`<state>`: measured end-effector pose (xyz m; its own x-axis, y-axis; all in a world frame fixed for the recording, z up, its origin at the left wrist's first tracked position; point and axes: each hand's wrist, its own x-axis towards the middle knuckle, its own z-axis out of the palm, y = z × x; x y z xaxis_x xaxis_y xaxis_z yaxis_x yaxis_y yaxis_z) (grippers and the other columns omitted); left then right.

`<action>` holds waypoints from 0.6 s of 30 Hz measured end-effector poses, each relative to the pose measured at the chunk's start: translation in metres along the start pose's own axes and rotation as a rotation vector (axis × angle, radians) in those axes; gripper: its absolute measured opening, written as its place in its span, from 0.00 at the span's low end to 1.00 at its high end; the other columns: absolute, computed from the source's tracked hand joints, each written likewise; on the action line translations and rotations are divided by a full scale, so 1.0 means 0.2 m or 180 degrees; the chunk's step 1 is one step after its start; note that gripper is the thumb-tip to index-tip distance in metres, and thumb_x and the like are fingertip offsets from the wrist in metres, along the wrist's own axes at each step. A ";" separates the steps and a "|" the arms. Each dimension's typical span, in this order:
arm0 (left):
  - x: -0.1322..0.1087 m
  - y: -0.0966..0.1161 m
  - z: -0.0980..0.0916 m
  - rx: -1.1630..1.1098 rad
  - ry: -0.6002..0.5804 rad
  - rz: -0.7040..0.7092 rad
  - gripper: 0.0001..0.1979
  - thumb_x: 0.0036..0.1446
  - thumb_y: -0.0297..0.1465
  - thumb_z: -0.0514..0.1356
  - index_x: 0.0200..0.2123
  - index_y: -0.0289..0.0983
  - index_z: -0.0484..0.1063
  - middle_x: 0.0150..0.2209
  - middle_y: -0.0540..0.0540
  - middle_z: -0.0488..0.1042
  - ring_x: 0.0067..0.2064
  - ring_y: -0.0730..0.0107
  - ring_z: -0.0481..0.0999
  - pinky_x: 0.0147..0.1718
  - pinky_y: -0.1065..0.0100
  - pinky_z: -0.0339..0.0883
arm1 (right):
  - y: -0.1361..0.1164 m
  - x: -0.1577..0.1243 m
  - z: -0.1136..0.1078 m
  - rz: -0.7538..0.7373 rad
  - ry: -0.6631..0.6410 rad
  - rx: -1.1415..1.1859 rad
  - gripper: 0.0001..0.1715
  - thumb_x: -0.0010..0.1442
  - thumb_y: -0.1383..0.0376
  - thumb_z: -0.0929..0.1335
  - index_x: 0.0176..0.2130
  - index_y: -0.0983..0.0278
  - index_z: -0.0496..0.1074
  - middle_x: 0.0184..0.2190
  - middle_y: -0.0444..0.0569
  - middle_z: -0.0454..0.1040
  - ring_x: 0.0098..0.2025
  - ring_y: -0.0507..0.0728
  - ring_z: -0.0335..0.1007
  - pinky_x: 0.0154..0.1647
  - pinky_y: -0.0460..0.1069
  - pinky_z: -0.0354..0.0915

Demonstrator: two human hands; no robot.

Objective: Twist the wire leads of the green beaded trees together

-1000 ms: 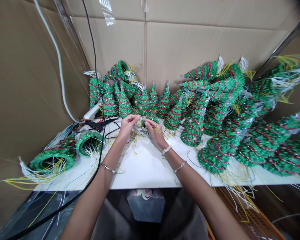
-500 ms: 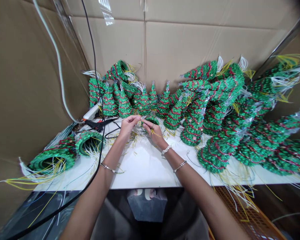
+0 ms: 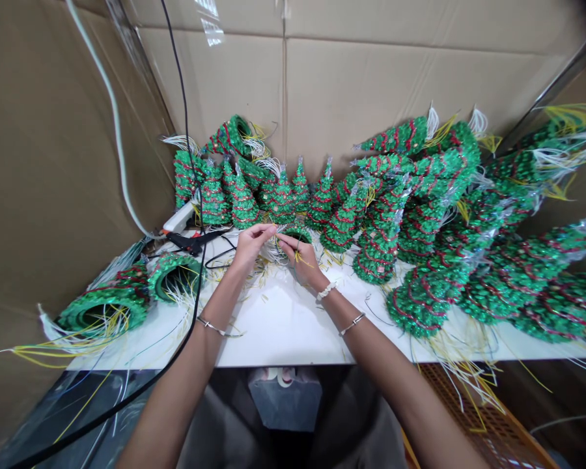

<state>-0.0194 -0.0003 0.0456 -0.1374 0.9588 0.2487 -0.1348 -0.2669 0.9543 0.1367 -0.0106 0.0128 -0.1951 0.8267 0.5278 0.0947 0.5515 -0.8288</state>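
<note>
My left hand (image 3: 251, 245) and my right hand (image 3: 300, 258) meet at the back middle of the white table (image 3: 283, 326). Both are closed in a pinch on thin white and yellow wires (image 3: 279, 244) that come out of a small green tinsel tree (image 3: 297, 234) lying just behind my fingers. The wires spread out on the table under my hands. Each wrist wears a thin bracelet.
Small green trees with red trim (image 3: 278, 195) stand in a row at the back. A large heap of them (image 3: 459, 228) fills the right side; two lie at the left (image 3: 122, 303). A glue gun (image 3: 188, 242) and black cable (image 3: 185, 130) sit left. Cardboard walls enclose everything.
My hands stay at the same spot; the fingers have shifted slightly on the wires. The view has tipped down a little.
</note>
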 end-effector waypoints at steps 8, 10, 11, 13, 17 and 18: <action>0.00 -0.01 0.00 0.0028 -0.0038 0.0045 0.20 0.39 0.46 0.75 0.30 0.38 0.80 0.29 0.47 0.78 0.33 0.69 0.71 0.33 0.68 0.63 | -0.02 0.00 0.00 0.0124 0.0052 0.0196 0.20 0.64 0.54 0.69 0.50 0.58 0.81 0.47 0.48 0.81 0.47 0.59 0.76 0.53 0.54 0.68; 0.00 -0.02 -0.01 -0.0013 -0.0053 0.0057 0.19 0.40 0.45 0.75 0.30 0.38 0.80 0.28 0.49 0.76 0.30 0.72 0.69 0.31 0.69 0.61 | -0.03 0.00 0.00 0.0244 0.0072 0.0340 0.20 0.63 0.53 0.69 0.48 0.60 0.81 0.40 0.48 0.81 0.40 0.57 0.75 0.46 0.52 0.70; 0.01 -0.02 -0.01 -0.0058 -0.0054 0.0049 0.19 0.41 0.45 0.74 0.30 0.37 0.80 0.28 0.50 0.75 0.29 0.73 0.67 0.29 0.69 0.59 | -0.03 0.00 0.00 0.0355 0.0069 0.0468 0.21 0.62 0.52 0.70 0.48 0.61 0.80 0.34 0.47 0.80 0.35 0.55 0.73 0.40 0.51 0.69; 0.02 -0.03 -0.02 -0.0184 -0.0041 -0.0006 0.19 0.42 0.46 0.74 0.31 0.38 0.79 0.27 0.51 0.73 0.27 0.76 0.64 0.26 0.70 0.56 | -0.03 0.01 0.01 0.0619 0.0078 0.0811 0.22 0.62 0.50 0.70 0.48 0.61 0.79 0.23 0.42 0.73 0.24 0.51 0.64 0.28 0.47 0.64; 0.02 -0.03 -0.03 -0.0526 -0.0058 -0.0137 0.20 0.44 0.45 0.74 0.32 0.38 0.75 0.33 0.49 0.75 0.27 0.77 0.66 0.25 0.71 0.56 | -0.01 0.02 0.02 0.0843 0.0213 0.1384 0.20 0.58 0.49 0.72 0.41 0.62 0.76 0.21 0.39 0.68 0.19 0.47 0.55 0.21 0.45 0.56; 0.02 -0.03 -0.03 -0.0611 -0.0071 -0.0148 0.21 0.44 0.45 0.73 0.33 0.38 0.74 0.35 0.48 0.76 0.27 0.78 0.66 0.24 0.71 0.56 | 0.00 0.02 0.02 0.0835 0.0231 0.1485 0.19 0.57 0.50 0.73 0.40 0.62 0.75 0.22 0.39 0.69 0.19 0.47 0.56 0.22 0.45 0.57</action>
<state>-0.0256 0.0050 0.0408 -0.1052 0.9719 0.2107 -0.3255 -0.2338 0.9162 0.1322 -0.0068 0.0146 -0.1536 0.9447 0.2898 -0.3157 0.2310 -0.9203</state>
